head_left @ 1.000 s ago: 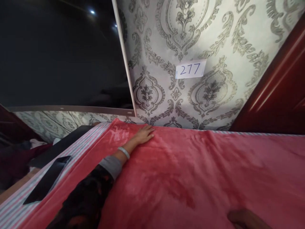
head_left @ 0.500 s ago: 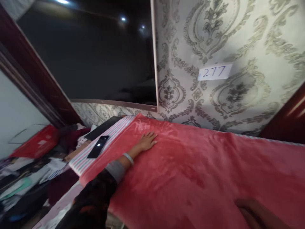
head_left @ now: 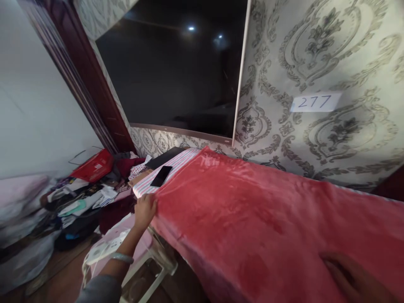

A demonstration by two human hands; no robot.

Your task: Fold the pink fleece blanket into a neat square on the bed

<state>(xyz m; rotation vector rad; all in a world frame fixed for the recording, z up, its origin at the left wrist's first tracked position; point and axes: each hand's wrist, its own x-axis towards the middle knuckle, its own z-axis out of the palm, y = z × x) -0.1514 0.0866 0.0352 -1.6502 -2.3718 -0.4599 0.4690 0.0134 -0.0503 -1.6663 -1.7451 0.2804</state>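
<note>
Where the left hand [head_left: 145, 211] meets the red blanket [head_left: 221, 210], I'd keep tension even.
It spreads rightward from those curled fingers, towards the right hand [head_left: 350, 271]; whether either pinches, I can't tell.

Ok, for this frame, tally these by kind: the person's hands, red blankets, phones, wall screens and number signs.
Hands: 2 (left hand, right hand)
Red blanket: 1
Phone: 1
Wall screen: 1
Number sign: 1
Total: 6

Phone [head_left: 161, 176] lies left of the blanket [head_left: 221, 206]; television [head_left: 176, 71] behind; basket [head_left: 91, 167] farther left.
</note>
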